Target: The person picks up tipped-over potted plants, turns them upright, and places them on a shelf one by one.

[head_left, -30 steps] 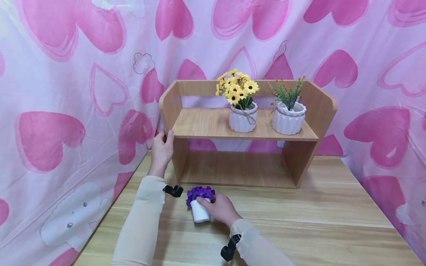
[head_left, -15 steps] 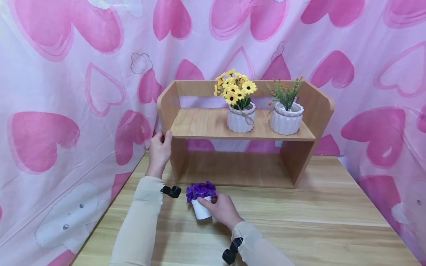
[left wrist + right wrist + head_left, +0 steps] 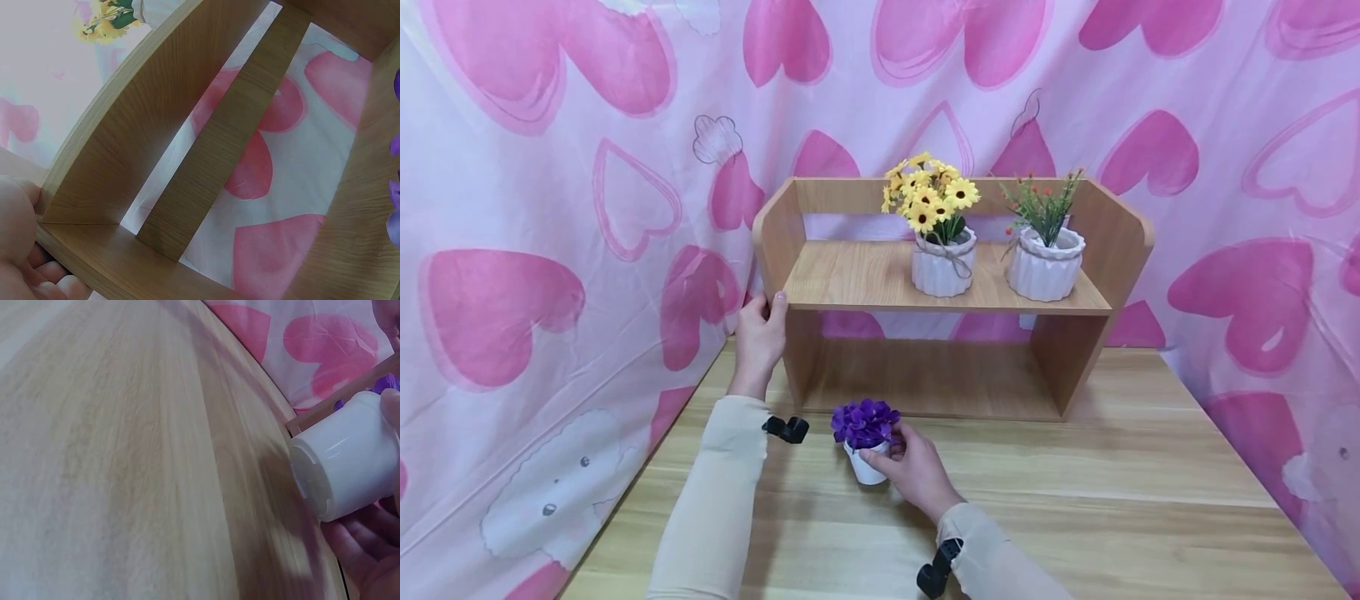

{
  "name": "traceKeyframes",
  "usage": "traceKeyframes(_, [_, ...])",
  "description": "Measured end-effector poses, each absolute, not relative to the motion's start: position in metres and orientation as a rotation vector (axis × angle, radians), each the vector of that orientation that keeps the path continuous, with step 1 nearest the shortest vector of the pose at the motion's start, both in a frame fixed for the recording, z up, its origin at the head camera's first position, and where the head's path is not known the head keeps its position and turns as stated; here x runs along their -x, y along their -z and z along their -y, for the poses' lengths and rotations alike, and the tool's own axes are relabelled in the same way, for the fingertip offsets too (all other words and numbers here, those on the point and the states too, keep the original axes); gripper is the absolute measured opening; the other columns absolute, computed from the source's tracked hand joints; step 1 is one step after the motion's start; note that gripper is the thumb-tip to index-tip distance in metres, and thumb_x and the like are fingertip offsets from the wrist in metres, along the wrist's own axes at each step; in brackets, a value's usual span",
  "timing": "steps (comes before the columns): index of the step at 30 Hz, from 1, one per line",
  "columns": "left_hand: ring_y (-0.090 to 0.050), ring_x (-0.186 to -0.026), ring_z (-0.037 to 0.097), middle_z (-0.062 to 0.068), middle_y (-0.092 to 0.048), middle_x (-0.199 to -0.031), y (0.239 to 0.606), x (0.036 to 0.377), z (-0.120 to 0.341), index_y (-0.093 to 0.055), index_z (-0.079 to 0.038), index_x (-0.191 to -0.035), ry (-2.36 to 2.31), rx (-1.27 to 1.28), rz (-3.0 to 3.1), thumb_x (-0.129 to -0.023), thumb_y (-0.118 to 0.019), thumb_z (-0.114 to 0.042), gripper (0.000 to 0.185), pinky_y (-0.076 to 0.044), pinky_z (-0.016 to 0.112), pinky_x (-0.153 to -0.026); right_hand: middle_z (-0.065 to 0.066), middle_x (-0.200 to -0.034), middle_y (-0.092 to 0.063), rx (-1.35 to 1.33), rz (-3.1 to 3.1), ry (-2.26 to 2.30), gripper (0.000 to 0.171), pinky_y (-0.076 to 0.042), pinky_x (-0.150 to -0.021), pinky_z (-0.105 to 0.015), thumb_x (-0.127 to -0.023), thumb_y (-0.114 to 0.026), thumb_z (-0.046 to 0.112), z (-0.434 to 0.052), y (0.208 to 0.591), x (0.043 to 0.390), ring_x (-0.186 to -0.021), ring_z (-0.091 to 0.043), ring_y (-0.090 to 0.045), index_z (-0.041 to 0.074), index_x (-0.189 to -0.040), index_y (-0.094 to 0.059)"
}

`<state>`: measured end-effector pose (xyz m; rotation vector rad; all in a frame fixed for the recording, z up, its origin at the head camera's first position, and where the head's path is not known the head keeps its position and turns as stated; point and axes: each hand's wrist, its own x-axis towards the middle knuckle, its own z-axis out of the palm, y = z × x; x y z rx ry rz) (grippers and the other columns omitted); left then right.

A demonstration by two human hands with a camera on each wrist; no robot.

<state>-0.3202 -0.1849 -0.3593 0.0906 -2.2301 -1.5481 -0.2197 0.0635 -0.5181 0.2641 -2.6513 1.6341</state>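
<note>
The left hand (image 3: 760,337) gripped the shelf's (image 3: 951,296) left side panel, apparently steadying it, while the right hand (image 3: 917,468) curled round the purple pot (image 3: 866,450), lifted just off the surface (image 3: 1112,500) before the shelf.

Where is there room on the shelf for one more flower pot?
The left half of the upper board is bare, between the side panel and the yellow flower pot. The right half is crowded: that pot and the green plant pot.
</note>
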Motion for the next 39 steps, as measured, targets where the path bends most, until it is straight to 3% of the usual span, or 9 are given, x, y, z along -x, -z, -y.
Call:
traceKeyframes(6, [-0.058, -0.142, 0.036, 0.021, -0.058, -0.158, 0.358, 0.319, 0.185, -0.062, -0.004, -0.149, 1.551, -0.097, 2.229, -0.113, -0.052, -0.038, 0.051, -0.043, 0.052, -0.125, -0.019, -0.128, -0.074, -0.303, 2.597, -1.713, 0.072, -0.064, -0.095, -0.039, -0.090, -0.089, 0.039, -0.066, 0.521, 0.218, -0.109, -0.027, -0.075, 0.000, -0.143, -0.059])
traceKeyframes(13, [-0.056, -0.144, 0.037, 0.021, -0.055, -0.160, 0.359, 0.318, 0.186, -0.060, -0.004, -0.151, 1.567, -0.109, 2.233, -0.113, -0.052, -0.039, 0.052, -0.042, 0.053, -0.126, -0.016, -0.132, -0.075, -0.390, 2.587, -1.655, 0.071, -0.056, -0.109, -0.052, -0.088, -0.090, 0.040, -0.070, 0.526, 0.212, -0.122, -0.031, -0.072, 0.006, -0.143, -0.062])
traceKeyframes(23, [-0.059, -0.136, 0.036, 0.021, -0.061, -0.154, 0.359, 0.320, 0.186, -0.065, -0.002, -0.144, 1.536, -0.093, 2.216, -0.112, -0.053, -0.036, 0.048, -0.046, 0.052, -0.123, -0.012, -0.133, -0.075, -0.445, 2.538, -1.739, 0.071, -0.057, -0.111, -0.043, -0.085, -0.093, 0.031, -0.074, 0.535, 0.211, -0.124, -0.030, -0.071, 0.010, -0.144, -0.061])
traceKeyframes(29, [-0.061, -0.131, 0.037, 0.023, -0.064, -0.150, 0.357, 0.320, 0.185, -0.068, -0.001, -0.138, 1.547, -0.087, 2.188, -0.111, -0.056, -0.035, 0.045, -0.048, 0.052, -0.120, -0.017, -0.140, -0.071, -0.463, 2.537, -1.778, 0.076, -0.051, -0.116, -0.055, -0.085, -0.093, 0.028, -0.076, 0.539, 0.210, -0.132, -0.037, -0.067, 0.009, -0.148, -0.056])
traceKeyframes(39, [-0.061, -0.137, 0.034, 0.021, -0.061, -0.155, 0.356, 0.321, 0.187, -0.063, -0.006, -0.149, 1.589, -0.070, 2.172, -0.109, -0.056, -0.035, 0.050, -0.048, 0.051, -0.121, -0.023, -0.148, -0.063, -0.502, 2.489, -1.933, 0.079, -0.049, -0.118, -0.046, -0.087, -0.092, 0.021, -0.076, 0.549, 0.208, -0.139, -0.041, -0.062, 0.004, -0.152, -0.051])
